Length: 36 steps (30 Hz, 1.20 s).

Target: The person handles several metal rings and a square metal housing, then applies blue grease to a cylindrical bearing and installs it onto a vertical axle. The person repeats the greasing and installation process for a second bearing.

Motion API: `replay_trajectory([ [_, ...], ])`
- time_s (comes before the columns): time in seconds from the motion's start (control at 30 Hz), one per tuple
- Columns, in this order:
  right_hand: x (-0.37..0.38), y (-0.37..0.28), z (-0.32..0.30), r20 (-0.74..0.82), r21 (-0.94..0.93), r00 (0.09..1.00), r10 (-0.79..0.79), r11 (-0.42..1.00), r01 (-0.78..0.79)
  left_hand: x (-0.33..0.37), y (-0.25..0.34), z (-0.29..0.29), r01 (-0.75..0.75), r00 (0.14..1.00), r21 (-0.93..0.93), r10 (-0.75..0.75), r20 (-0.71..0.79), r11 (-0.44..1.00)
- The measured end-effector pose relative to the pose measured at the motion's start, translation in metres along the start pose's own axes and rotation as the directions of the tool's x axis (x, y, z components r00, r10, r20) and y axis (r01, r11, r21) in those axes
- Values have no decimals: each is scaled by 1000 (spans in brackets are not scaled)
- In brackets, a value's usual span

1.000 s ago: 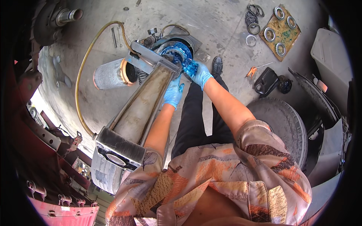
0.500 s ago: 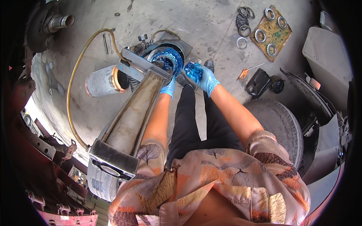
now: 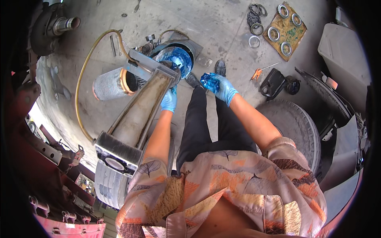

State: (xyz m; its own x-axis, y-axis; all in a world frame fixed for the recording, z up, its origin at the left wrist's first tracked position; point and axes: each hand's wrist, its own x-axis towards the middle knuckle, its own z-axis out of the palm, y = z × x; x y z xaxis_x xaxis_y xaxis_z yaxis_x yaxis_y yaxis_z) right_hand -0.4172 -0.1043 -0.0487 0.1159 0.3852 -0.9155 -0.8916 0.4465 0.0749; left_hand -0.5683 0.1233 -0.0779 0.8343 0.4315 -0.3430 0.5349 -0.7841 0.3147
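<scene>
Thick blue grease coats the fingers of my right hand (image 3: 223,89), in a light blue glove, which is curled round a clump of blue grease (image 3: 209,82). The hand is held apart from a round tub (image 3: 181,58) to its left, whose inside is smeared with the same shiny grease. My left hand (image 3: 169,100), also in a light blue glove, is just below the tub beside a long metal beam (image 3: 145,101). The beam and its end bracket hide most of its fingers, so I cannot see what they touch.
A yellow-brown hose (image 3: 78,93) arcs at the left around a mesh cylinder filter (image 3: 113,85). Bearing rings (image 3: 274,34) lie on a stained board (image 3: 293,31) at the far right. An orange-handled tool (image 3: 257,74), a black case (image 3: 273,83) and a large tyre (image 3: 291,123) are nearer.
My right hand has shifted right, away from the tub, with the grease. My left hand has drawn down and left from the tub's edge. More of the tub's smeared inside shows.
</scene>
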Motion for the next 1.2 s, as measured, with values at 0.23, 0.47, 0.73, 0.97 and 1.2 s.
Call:
replay_trajectory([
  [0.23, -19, -3, 12, 51, -133, 999, -4, 991, 11, -15, -33, -51, 365, 836, -840, -538, 106, 402],
  [0.47, -46, -5, 35, 119, -286, 993, -8, 957, 42, -47, -31, -85, 261, 765, -913, -511, 393, -313],
  [0.73, -95, -8, 61, 183, -560, 981, 67, 827, 48, -97, -34, -125, 314, 732, -836, -446, 515, -450],
  [0.97, -175, -54, 61, 232, -567, 972, -32, 808, 162, -157, -25, -178, 453, 662, -824, -491, 567, -340],
  [1.2, -231, -131, -15, 175, -337, 936, -304, 875, 347, -182, -33, -192, 529, 638, -848, -642, 426, -36],
])
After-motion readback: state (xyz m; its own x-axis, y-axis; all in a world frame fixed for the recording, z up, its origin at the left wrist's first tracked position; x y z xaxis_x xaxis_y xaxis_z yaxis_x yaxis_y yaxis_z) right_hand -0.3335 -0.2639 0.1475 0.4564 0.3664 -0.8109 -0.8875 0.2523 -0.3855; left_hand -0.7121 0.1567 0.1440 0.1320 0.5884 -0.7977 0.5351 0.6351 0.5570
